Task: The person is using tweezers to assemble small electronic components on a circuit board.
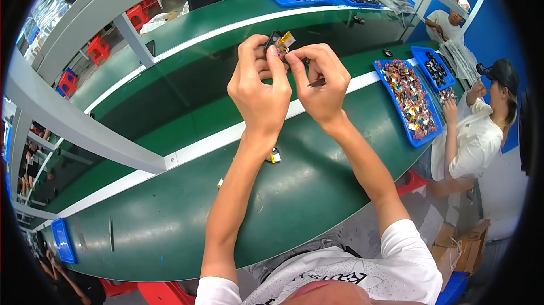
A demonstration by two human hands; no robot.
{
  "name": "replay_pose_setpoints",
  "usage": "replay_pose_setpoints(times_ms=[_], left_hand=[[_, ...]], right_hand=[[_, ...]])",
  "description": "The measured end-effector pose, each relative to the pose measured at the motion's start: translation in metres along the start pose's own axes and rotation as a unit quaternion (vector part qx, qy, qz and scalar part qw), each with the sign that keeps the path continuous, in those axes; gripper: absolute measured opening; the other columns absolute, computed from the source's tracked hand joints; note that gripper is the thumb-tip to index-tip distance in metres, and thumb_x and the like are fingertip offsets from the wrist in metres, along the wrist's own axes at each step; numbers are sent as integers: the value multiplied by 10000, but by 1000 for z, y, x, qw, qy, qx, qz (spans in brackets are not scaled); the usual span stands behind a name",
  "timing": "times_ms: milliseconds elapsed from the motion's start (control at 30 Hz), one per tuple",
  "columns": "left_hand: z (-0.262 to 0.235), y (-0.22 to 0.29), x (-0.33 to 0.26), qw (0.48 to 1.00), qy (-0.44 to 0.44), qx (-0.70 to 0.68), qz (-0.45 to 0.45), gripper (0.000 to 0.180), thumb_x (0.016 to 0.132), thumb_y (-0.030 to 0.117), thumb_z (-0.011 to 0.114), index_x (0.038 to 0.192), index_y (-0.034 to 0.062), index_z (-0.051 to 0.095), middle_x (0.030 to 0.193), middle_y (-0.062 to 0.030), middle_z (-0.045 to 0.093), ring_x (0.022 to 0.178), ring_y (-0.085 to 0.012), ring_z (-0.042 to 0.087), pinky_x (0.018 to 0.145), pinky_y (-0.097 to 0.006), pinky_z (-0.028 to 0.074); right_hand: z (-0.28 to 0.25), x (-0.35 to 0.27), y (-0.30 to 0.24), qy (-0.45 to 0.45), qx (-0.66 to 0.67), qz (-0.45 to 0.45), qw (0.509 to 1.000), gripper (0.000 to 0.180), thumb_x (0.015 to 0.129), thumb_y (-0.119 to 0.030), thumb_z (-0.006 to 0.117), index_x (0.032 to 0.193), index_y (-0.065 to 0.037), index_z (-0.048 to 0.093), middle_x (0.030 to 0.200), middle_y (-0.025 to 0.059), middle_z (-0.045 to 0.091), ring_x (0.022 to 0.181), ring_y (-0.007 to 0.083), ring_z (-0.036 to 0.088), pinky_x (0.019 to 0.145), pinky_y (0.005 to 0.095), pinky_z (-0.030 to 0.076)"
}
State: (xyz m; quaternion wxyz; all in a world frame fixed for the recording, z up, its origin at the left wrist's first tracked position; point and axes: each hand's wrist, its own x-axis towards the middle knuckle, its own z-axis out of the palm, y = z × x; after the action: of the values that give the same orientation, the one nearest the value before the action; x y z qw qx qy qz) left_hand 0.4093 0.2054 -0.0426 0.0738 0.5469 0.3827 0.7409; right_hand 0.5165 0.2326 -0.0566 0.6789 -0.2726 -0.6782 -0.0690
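Note:
Both hands are raised together over the green bench. In my left hand (pixel 258 92) is a small black plastic casing (pixel 272 39), gripped between thumb and fingers. A small yellow-and-silver battery pack (pixel 287 40) sticks up at the casing's side. My right hand (pixel 326 81) is closed, its thumb and forefinger pinched close to the battery's lower end; what the fingertips hold is too small to make out. A dark pointed piece (pixel 317 83) shows under its curled fingers. Beside my left forearm, another small battery with a black part (pixel 274 156) lies on the bench.
To the right stands a blue tray (pixel 417 143) heaped with wired batteries (pixel 409 95), beside another holding black parts (pixel 435 70). A co-worker (pixel 481 118) sits there. White-edged rails and a grey frame post (pixel 85 118) cross the left. A blue tray (pixel 63 241) lies far left.

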Motion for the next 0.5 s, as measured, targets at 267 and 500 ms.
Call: replay_pose_setpoints(times_ms=[267, 500], left_hand=[[0, -7, -2, 988, 0, 93, 121, 167, 916, -51, 664, 1079, -24, 644, 923, -128, 741, 736, -176, 753, 630, -277, 622], [-2, -15, 3, 951, 7, 170, 259, 186, 884, -71, 700, 1059, -21, 664, 921, -113, 735, 695, -196, 738, 625, -296, 623]], right_hand=[[-9, 5, -15, -56, 336, 455, 823, 172, 953, -153, 713, 876, -4, 674, 584, -64, 512, 454, 11, 341, 440, 241, 224], [-21, 6, -14, -120, 486, 601, 623, 242, 995, -241, 669, 860, -40, 663, 622, -74, 480, 453, 14, 274, 454, 248, 190]])
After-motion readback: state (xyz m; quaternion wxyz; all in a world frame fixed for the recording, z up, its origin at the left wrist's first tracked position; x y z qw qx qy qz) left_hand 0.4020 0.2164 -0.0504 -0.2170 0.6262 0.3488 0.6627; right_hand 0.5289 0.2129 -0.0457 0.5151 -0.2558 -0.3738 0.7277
